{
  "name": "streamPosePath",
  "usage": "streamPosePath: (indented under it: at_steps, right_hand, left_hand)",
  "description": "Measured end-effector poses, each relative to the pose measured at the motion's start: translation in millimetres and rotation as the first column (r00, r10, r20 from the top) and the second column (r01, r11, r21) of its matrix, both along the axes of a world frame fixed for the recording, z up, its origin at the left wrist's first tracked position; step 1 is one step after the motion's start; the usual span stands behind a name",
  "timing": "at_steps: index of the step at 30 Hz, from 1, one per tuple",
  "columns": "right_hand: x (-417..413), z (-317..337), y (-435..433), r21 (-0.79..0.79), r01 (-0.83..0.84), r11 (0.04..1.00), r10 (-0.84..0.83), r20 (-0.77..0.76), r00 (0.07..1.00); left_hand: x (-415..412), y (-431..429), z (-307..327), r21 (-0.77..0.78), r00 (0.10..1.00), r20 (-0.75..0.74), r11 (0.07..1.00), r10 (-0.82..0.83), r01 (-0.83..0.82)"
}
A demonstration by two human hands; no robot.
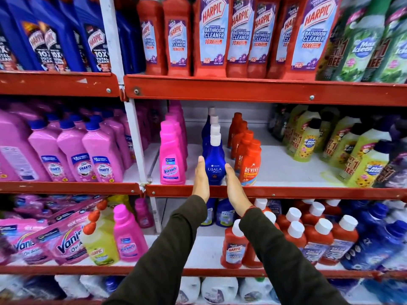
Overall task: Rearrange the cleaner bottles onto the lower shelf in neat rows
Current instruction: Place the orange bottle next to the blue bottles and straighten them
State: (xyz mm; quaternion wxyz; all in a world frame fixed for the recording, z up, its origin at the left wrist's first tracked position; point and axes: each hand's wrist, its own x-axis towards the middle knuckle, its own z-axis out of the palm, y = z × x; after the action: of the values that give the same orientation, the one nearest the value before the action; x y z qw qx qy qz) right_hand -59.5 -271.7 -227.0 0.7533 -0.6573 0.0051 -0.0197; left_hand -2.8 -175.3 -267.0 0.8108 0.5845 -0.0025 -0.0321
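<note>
A row of blue Ujala bottles (214, 164) with white caps runs front to back on the middle shelf (286, 191). My left hand (200, 179) lies flat against the left side of the front blue bottle, and my right hand (234, 186) lies flat against its right side, fingers straight. Both palms press the bottle between them at the shelf's front edge. A row of pink Vanish bottles (171, 155) stands to the left and a row of orange Revive bottles (250, 164) to the right.
Red Harpic bathroom cleaner bottles (211, 36) fill the shelf above. Yellow-green Max Kleen bottles (365, 164) stand at the right of the middle shelf, with bare shelf between them and the Revive row. Below are small red Harpic bottles (234, 247), pink Vanish pouches (66, 241) and blue bottles.
</note>
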Motion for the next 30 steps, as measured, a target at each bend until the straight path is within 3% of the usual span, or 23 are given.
streamPosePath:
  at_steps: [4, 8, 10, 12, 15, 18, 20, 30]
  right_hand:
    - [-2, -3, 2, -0.052, 0.087, 0.995, -0.085, 0.039, 0.996]
    - [-7, -11, 20, -0.006, 0.391, 0.920, -0.375, 0.270, 0.887]
    - [-10, -11, 40, 0.038, 0.332, 0.943, -0.328, 0.299, 0.896]
    - [-6, -13, 62, -0.004, 0.212, 0.977, -0.204, 0.257, 0.944]
    - [5, -11, 89, -0.052, 0.057, 0.997, -0.050, 0.130, 0.990]
    - [12, -6, 101, -0.020, -0.035, 0.999, 0.035, 0.009, 0.999]
    - [15, -4, 106, -0.009, -0.082, 0.997, 0.082, -0.038, 0.996]
    - [18, -10, 106, -0.088, -0.107, 0.990, 0.102, -0.055, 0.993]
  left_hand:
    - [-35, 0, 28, 0.120, 0.977, 0.170, 0.982, 0.125, -0.146]
    - [-55, 13, 21, 0.113, 0.798, 0.429, 0.851, 0.423, -0.512]
    - [-54, 27, 16, 0.075, 0.699, 0.475, 0.766, 0.535, -0.638]
    - [-49, 42, 18, 0.026, 0.656, 0.453, 0.726, 0.604, -0.687]
    - [-39, 67, 28, 0.032, 0.747, 0.308, 0.778, 0.589, -0.627]
    - [-21, 96, 32, 0.020, 0.906, 0.072, 0.907, 0.418, -0.420]
    - [-16, 106, 34, -0.044, 0.953, -0.042, 0.953, 0.299, -0.301]
    - [-8, 112, 22, 0.046, 0.988, 0.016, 0.987, 0.155, -0.156]
